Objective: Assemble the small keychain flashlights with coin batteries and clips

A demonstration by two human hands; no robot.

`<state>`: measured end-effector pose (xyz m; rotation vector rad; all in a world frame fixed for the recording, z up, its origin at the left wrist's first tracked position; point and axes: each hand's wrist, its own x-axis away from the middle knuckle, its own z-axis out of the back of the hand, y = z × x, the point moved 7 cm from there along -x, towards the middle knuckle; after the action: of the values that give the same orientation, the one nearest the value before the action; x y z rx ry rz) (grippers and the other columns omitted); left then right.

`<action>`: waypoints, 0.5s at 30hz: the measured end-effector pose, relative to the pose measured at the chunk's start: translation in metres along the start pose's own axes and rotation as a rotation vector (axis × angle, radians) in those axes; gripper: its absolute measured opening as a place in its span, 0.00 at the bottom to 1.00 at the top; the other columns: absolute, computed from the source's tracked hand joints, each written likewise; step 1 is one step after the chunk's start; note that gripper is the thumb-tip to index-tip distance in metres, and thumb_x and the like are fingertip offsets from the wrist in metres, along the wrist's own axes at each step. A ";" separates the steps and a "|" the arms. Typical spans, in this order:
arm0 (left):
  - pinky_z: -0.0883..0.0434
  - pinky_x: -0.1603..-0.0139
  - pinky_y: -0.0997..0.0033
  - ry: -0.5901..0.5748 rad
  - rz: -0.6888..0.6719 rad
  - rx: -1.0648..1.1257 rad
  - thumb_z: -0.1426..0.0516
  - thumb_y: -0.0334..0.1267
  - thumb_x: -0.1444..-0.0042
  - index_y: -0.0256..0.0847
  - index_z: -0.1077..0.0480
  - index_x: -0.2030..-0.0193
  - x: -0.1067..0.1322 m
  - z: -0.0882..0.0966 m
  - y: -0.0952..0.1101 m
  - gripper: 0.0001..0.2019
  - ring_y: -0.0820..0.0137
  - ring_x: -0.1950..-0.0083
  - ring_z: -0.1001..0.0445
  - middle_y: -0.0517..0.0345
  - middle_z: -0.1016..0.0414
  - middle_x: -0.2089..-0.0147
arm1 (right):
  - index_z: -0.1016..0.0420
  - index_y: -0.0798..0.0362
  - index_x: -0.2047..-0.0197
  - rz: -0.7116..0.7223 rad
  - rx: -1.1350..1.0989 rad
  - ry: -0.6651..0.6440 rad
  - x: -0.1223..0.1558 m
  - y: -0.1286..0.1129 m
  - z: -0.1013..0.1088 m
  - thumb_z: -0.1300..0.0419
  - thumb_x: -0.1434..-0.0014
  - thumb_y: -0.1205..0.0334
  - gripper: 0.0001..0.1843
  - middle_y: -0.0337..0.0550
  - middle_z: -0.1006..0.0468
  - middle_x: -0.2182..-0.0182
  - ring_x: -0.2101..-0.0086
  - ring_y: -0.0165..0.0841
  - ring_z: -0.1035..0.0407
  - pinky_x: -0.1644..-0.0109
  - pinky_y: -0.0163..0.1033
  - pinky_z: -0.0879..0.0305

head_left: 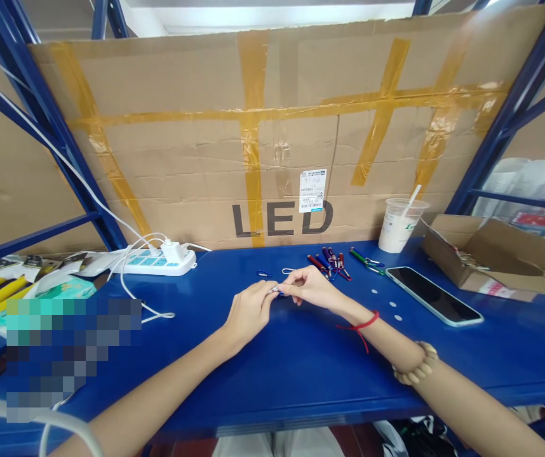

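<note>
My left hand and my right hand meet above the middle of the blue table. Both have their fingers closed on a small silvery and blue metal piece, mostly hidden by the fingertips. Just beyond them lie a blue carabiner clip and a silvery carabiner clip. Behind my right hand is a group of small red and blue metal tubes with clips. Green tubes with clips lie a little further right.
At the right are a phone, several small pale discs, a plastic cup with a straw and an open cardboard box. A power strip with white cables stands at the left. Taped cardboard closes the back.
</note>
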<state>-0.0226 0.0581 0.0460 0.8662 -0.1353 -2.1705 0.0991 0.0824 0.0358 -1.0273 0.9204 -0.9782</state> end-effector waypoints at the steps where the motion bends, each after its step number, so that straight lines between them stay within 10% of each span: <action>1: 0.30 0.58 0.72 0.002 0.000 0.014 0.54 0.34 0.39 0.43 0.31 0.59 -0.001 0.000 -0.001 0.11 0.68 0.58 0.26 0.57 0.24 0.59 | 0.26 0.59 0.77 0.005 0.007 0.012 -0.001 0.000 0.001 0.33 0.61 0.49 0.20 0.37 0.31 0.83 0.83 0.23 0.38 0.81 0.28 0.39; 15: 0.33 0.56 0.72 0.011 0.132 0.316 0.54 0.37 0.40 0.41 0.33 0.56 -0.011 0.001 -0.013 0.11 0.70 0.59 0.27 0.57 0.25 0.59 | 0.23 0.58 0.69 0.198 0.199 0.091 0.000 -0.017 0.007 0.38 0.52 0.49 0.19 0.43 0.24 0.74 0.82 0.24 0.36 0.79 0.30 0.38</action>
<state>-0.0262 0.0747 0.0486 1.0140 -0.5269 -2.0507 0.1018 0.0803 0.0537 -0.7145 0.9594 -0.9347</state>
